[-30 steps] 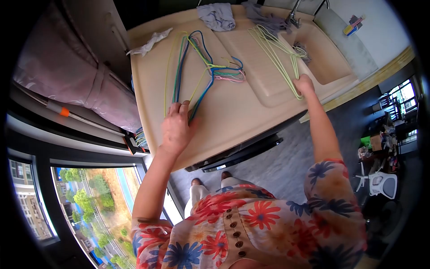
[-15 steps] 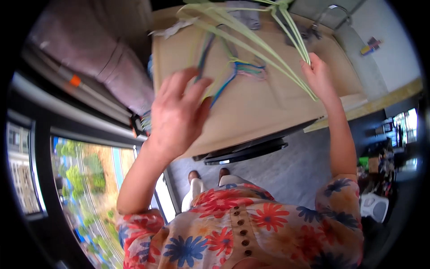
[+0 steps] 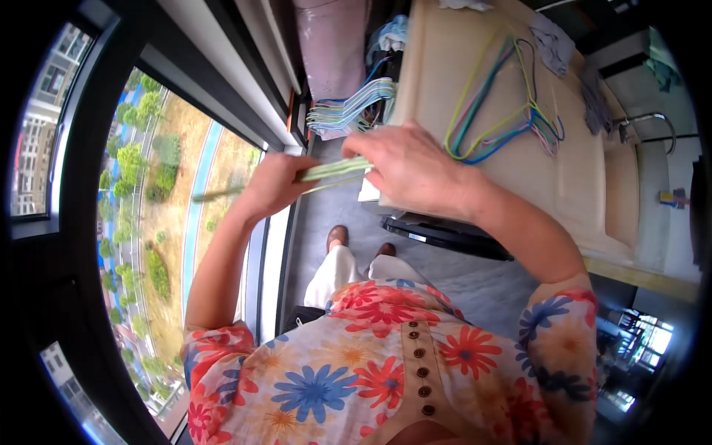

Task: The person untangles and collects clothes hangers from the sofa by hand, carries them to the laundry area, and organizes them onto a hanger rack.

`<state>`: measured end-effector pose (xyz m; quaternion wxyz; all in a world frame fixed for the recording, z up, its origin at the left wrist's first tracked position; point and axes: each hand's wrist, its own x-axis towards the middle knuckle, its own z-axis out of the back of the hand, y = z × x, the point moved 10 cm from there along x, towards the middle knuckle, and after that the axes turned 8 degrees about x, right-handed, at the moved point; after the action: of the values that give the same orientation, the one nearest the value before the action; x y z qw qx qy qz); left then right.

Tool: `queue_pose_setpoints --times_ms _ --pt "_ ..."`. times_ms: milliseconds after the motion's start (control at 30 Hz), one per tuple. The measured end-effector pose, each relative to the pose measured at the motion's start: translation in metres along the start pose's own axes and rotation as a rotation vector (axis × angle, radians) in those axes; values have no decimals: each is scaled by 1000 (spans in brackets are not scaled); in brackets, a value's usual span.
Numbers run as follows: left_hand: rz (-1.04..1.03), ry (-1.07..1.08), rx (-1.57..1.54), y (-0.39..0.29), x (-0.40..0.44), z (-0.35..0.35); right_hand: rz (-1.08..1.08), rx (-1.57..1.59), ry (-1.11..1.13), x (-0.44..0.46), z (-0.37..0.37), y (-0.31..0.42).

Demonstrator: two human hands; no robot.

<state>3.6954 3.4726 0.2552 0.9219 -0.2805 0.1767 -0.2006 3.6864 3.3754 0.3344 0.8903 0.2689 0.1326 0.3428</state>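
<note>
Pale green hangers are held between my two hands, left of the counter's front corner, and look blurred. My left hand is closed around one end of them. My right hand grips the other end, its fingers bent over the bundle. On the counter lie blue, green and yellow hangers, spread flat beyond my right hand. A stack of many hangers hangs beside the counter, just above the held ones in view.
A pink covered roll stands behind the hanger stack. Grey cloths lie along the counter's back, near the tap and sink. A large window is at the left.
The view has turned left. The pale green hangers have moved from over the counter to its left side. My left hand has left the coloured hangers and now holds the pale green ones too.
</note>
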Motion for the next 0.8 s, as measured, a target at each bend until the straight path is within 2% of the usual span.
queue_pose_setpoints --times_ms 33,133,233,333,467,633,800 --pt "76 24 -130 24 -6 -18 11 14 -9 4 -11 2" --pt "27 -87 -71 56 -2 -59 18 40 -36 9 -48 3" --pt "42 -171 -107 77 20 -86 86 -22 -215 3 -37 0" --pt "58 -188 -153 91 58 -110 16 19 -340 -24 5 -4" --pt "-24 -247 -203 101 121 -152 -190 -32 -534 -83 41 -33" --pt "-12 -154 -108 100 188 -177 -412 5 -653 -137 40 -66" --pt "11 -81 -90 110 224 -184 -515 102 -810 -170 45 -86"
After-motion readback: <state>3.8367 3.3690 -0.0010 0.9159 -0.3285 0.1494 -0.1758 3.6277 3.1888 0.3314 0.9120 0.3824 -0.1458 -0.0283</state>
